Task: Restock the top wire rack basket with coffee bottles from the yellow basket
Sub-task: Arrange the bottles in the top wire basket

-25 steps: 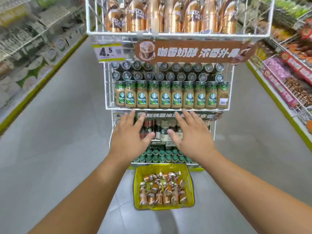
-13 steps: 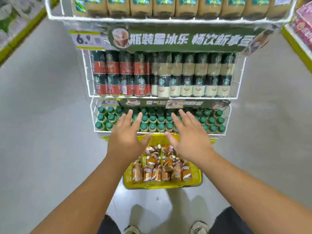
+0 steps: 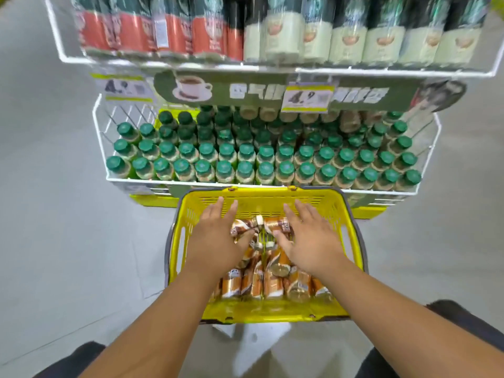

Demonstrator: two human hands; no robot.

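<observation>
The white wire rack is cut off at the top, its upper shelf blurred. The yellow basket sits on the floor before it, holding brown coffee bottles. Left hand and right hand hover spread-fingered over them, hiding several; neither visibly grips one.

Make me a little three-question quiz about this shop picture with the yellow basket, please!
1. True or false: the left hand already grips a coffee bottle.
2. What colour are the caps in the wire basket right behind the yellow basket? A red, B green, C blue.
3. Fill in: the coffee bottles in the yellow basket are lying ____, not upright.

Key: 1 false, both hands, the right hand too, are spread open above them. 2 B. 3 down.
</observation>
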